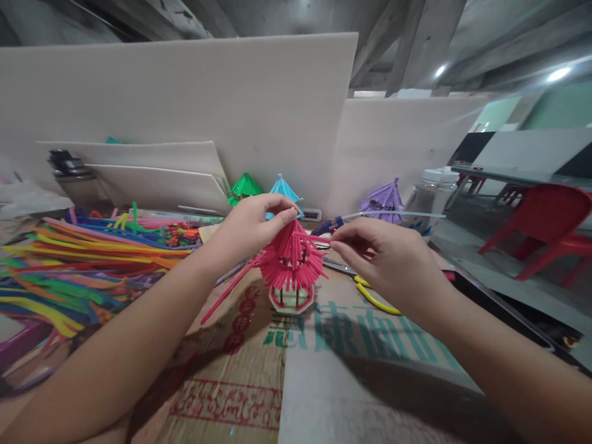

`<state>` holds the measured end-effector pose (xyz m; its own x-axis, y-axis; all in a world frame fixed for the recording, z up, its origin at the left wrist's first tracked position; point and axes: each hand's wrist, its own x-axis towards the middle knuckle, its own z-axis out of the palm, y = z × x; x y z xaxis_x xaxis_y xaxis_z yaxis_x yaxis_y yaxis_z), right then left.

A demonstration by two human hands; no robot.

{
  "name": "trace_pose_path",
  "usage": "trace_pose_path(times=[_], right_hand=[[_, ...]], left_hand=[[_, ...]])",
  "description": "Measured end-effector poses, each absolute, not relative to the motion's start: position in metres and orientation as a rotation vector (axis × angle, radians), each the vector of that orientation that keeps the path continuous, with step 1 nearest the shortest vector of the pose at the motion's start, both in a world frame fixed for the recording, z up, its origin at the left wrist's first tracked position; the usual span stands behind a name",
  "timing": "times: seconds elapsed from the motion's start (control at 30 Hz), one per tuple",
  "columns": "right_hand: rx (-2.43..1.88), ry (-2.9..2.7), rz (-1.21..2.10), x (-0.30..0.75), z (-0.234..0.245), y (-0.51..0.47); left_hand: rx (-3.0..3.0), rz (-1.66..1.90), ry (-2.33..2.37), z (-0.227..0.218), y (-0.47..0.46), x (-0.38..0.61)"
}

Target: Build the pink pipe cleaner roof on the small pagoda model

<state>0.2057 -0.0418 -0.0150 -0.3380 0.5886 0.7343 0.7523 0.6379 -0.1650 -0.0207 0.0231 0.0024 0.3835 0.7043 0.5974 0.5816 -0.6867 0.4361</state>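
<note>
A small pink pavilion model [291,268] made of pipe cleaners stands on a cardboard sheet [333,364]. My left hand [250,228] is closed in a pinch on the peak of its pink roof. My right hand [379,259] pinches the end of a pink pipe cleaner [317,238] that sticks out of the roof on the right. A longer loose pink pipe cleaner [226,293] slants down to the left of the model.
A heap of coloured pipe cleaners [78,265] fills the left. Green [245,186], blue [283,187] and purple [383,200] pavilion models stand by white foam boards [185,105]. Yellow-handled scissors [374,299] lie under my right hand. Red chairs [546,228] stand at the right.
</note>
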Motion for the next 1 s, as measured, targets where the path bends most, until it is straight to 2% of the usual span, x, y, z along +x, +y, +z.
trace_pose_path(times=[0.13,0.5,1.0], right_hand=[[-1.079,-2.086,-0.338,0.202,-0.021,-0.041],[-1.044,-2.192,-0.287,0.19,-0.045,-0.031],[-1.083,-2.182,-0.278,0.189,-0.047,-0.028]], left_hand=[[2.477,1.184,1.156,0.003,0.022,-0.02],[2.489,1.195,1.144,0.002,0.021,-0.019],[2.506,1.205,1.111,0.004,0.01,-0.014]])
